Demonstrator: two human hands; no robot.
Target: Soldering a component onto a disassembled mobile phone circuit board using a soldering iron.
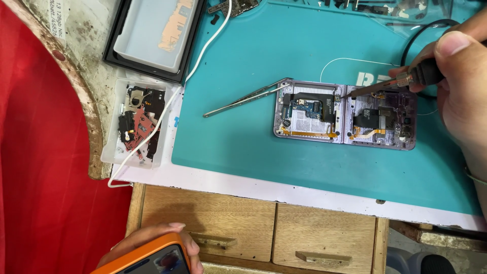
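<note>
Closest in, the left hand (pixel 147 243) has its fingers wrapped round an orange-cased phone (pixel 144 260). Up on the bench (pixel 228 132), the right hand (pixel 459 86) grips a screwdriver (pixel 401 81), tip touching the opened purple foldable phone (pixel 345 114); tweezers (pixel 246 100) lie just beside it.

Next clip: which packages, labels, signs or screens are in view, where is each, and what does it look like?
Phone screen: bottom edge, in an orange case, held by the left hand, lit, blurred.
Paper label: top left on the worn bench, white with dark print.
Mat logo: white letters on the teal mat, partly hidden by the opened phone.
</note>
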